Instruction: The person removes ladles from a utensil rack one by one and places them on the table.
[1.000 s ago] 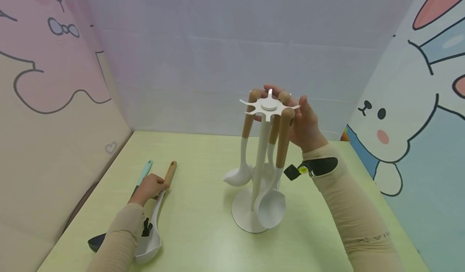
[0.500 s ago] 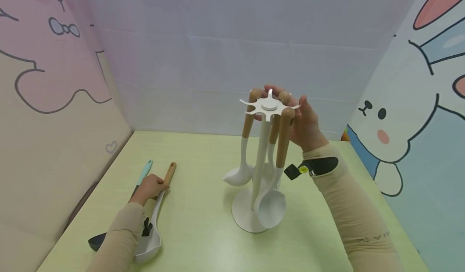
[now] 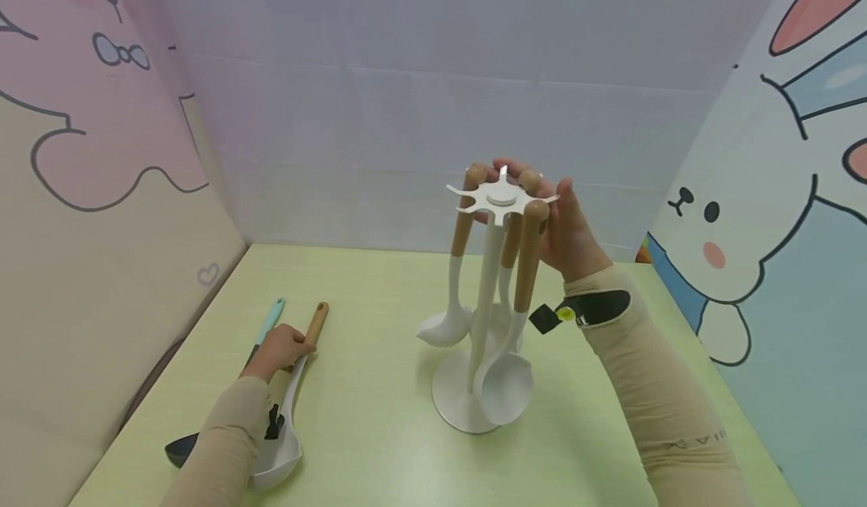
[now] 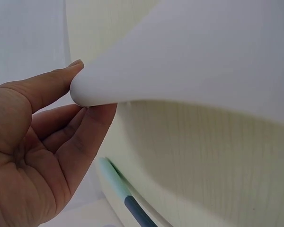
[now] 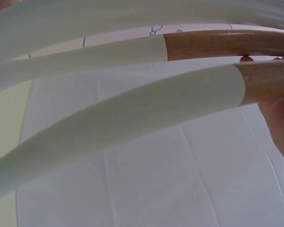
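My left hand [image 3: 278, 353] pinches a white ladle [image 3: 287, 417] with a wooden handle, thumb and fingertips at its neck. The left wrist view has the white shaft [image 4: 132, 71] between thumb and fingers. Beside it lies a utensil with a teal handle [image 3: 271, 317], partly hidden under my forearm. My right hand [image 3: 569, 236] reaches behind the top of a white utensil stand [image 3: 486, 289], fingers stretched along the hanging wooden handles [image 5: 213, 45], thumb upright. From the stand hang a white ladle [image 3: 447, 328], a front white utensil with a round bowl [image 3: 506, 390] and another behind the pole.
A dark utensil head [image 3: 181, 450] shows left of my left forearm. The pale yellow table [image 3: 379, 387] meets a whitish back wall [image 3: 379, 131]. Side panels carry cartoon animals, a rabbit [image 3: 731, 214] on the right.
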Motion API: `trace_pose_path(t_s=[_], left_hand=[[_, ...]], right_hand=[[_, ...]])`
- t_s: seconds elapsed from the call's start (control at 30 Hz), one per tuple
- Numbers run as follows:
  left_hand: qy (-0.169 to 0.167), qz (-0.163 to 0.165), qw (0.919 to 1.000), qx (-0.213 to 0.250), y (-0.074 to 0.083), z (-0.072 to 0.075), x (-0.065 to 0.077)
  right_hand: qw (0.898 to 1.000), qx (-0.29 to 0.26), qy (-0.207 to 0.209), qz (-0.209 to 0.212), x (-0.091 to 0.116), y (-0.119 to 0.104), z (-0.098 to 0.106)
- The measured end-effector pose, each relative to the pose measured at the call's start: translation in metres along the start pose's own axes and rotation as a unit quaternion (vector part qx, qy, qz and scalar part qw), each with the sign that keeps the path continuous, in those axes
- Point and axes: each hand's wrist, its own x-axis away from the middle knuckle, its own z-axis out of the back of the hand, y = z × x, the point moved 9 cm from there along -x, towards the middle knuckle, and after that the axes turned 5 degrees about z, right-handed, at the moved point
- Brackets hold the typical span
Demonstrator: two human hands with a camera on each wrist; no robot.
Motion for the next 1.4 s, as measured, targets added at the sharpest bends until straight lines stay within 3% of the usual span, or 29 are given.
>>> trace_pose_path(t_s=[0.37, 0.67, 1.17, 1.4], left_hand=[[0.001, -0.002, 1.0000, 0.003, -0.001, -0.001, -0.001], [0.025, 0.000, 0.9995, -0.018, 0.005, 0.004, 0.007], [0.039, -0.003, 0.9988, -0.031, 0.010, 0.004, 0.012], [0.058, -0.026, 0.9952, -0.074, 0.021, 0.010, 0.016]], right_hand=[[1.000, 0.014, 0.027, 0.008, 0.004, -0.002, 0.005], [0.999, 0.020, 0.046, 0.020, 0.007, -0.004, 0.009], [0.988, 0.055, 0.137, 0.037, 0.013, -0.014, 0.013], [0.988, 0.046, 0.136, 0.064, 0.014, -0.020, 0.007]])
